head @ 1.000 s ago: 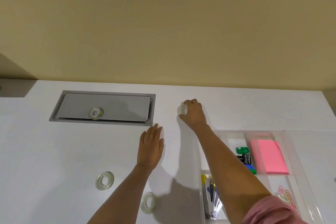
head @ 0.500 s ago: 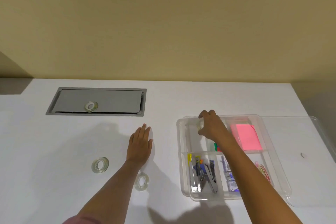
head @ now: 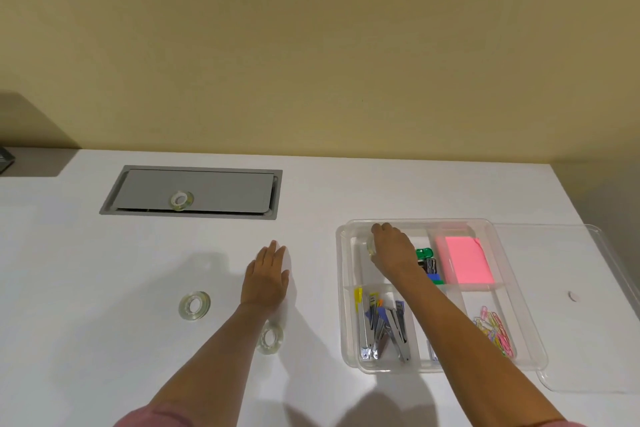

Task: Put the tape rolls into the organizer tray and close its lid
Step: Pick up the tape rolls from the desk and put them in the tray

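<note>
The clear organizer tray (head: 346, 305) stands at the right of the white table. My right hand (head: 393, 251) is over its far left compartment, fingers closed on a clear tape roll (head: 371, 246) that is mostly hidden by the hand. My left hand (head: 266, 279) lies flat and open on the table. One tape roll (head: 194, 306) lies to its left, another (head: 270, 340) sits partly under my left forearm, and a third (head: 181, 200) rests on the grey hatch. The tray's clear lid (head: 588, 322) lies open to the right.
A grey recessed hatch (head: 225, 192) is set into the table at the back left. The tray holds pink sticky notes (head: 465, 260), binder clips (head: 427, 262), staplers (head: 384, 326) and coloured paper clips (head: 493, 326). A beige wall rises behind the table.
My right hand carried a tape roll from the table's back middle rightward into the tray's far left compartment and has lowered it. The left hand stayed flat in place.
</note>
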